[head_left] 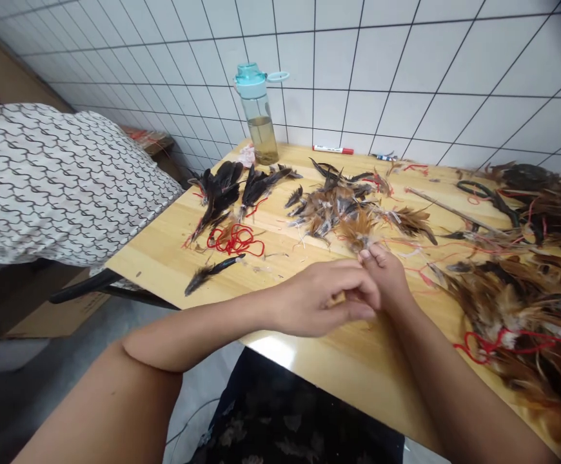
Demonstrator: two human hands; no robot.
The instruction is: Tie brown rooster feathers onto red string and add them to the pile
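Tiles (pixel 348 61) are seen at top; right of centre, brown feathers (pixel 356 229) are pinched by right fingers (pixel 380 254) (left fingers (pixel 356 280) curled, hold unclear).

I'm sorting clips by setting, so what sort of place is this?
Probably a craft workspace: a wooden table bears bunches of brown feathers and a loose coil of red cord.

Pale wood table (pixel 149 254) before me. Far edge: blue-capped bottle (pixel 261 122), upright, crumpled tissue (pixel 246 156) beside it; red-and-white marker (pixel 333 150) lying farther right. On my left, black feathers (pixel 225 183), tangled red cord (pixel 235 240), lone dark plume (pixel 210 272). Mid-table, brown-grey feather pile (pixel 333 205); on my right, larger brown heap (pixel 541 290).
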